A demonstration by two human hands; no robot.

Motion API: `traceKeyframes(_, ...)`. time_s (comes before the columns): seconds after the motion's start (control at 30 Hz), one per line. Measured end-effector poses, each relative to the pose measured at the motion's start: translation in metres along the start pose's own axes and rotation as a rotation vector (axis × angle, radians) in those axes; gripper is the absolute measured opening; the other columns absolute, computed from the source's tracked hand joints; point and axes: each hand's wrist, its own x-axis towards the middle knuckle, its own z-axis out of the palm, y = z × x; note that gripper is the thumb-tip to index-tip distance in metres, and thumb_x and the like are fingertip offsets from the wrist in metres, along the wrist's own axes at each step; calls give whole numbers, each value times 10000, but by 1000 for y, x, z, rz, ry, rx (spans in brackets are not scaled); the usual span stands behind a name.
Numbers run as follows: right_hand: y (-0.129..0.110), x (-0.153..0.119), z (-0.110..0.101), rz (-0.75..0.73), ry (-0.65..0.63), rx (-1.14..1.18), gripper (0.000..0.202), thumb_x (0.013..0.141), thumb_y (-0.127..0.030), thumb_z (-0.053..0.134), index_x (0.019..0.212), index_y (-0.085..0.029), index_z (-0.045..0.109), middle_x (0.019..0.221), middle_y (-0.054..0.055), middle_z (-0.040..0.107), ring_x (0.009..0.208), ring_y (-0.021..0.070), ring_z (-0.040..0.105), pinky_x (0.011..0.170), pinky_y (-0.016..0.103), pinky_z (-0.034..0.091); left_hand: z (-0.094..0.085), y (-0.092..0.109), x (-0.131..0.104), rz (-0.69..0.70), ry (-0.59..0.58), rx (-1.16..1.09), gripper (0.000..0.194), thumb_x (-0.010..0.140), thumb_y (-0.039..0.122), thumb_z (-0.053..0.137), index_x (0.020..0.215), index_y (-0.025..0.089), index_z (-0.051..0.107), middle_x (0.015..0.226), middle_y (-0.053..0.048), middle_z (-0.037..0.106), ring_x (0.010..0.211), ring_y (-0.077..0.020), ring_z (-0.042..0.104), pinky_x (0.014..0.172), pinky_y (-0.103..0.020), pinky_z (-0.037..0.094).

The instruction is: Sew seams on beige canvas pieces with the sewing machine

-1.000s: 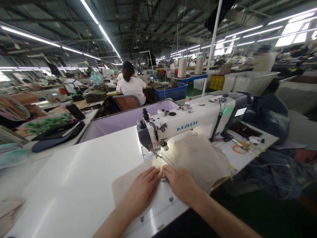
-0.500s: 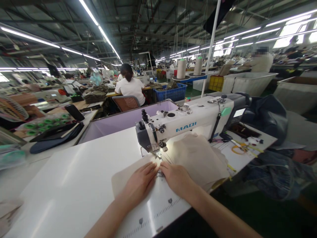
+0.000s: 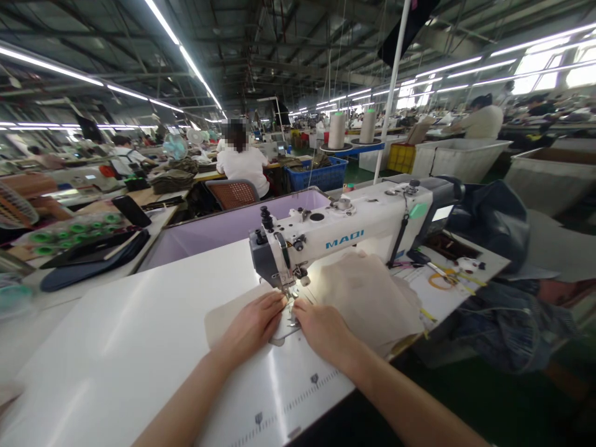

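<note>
A white sewing machine stands on the white table, its lit needle area above pale beige fabric. My left hand lies on the left part of the fabric, fingers close together and pointing at the presser foot. Just right of the foot, my right hand has its fingers bent together at the fabric's edge; the fingertips are partly hidden. A small gap with a metal plate shows between the two hands. The wide part of the fabric spreads right under the machine arm.
Yellow-handled scissors lie on the table's right end. Dark denim hangs beyond it. Behind the machine is a lilac-lined bin. A person in white sits ahead, back turned. Thread cones stand behind.
The view has shifted slightly, moving everything a little left. Both hands remain by the needle, with a slightly wider gap between them. A rounded fabric edge now shows below the left fingers.
</note>
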Motion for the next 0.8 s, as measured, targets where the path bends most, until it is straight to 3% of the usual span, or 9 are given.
traceKeyframes(0.43, -4, -9, 2, 21, -8, 11, 259, 991, -93, 424, 1076, -182, 652, 1136, 87, 682, 855, 199, 704, 699, 296, 544, 1, -8, 4, -40, -14, -19, 376, 1030, 305, 412, 1264, 173, 675, 1310, -124, 678, 1228, -259, 626, 1072, -421, 519)
traceKeyframes(0.8, -7, -15, 22, 50, 43, 27, 304, 1008, -112, 387, 1172, -181, 633, 1248, 106, 658, 909, 209, 702, 745, 306, 556, 2, -3, 2, -60, -1, -33, 373, 1028, 296, 414, 1275, 167, 663, 1322, -125, 667, 1238, -255, 610, 1092, -431, 504)
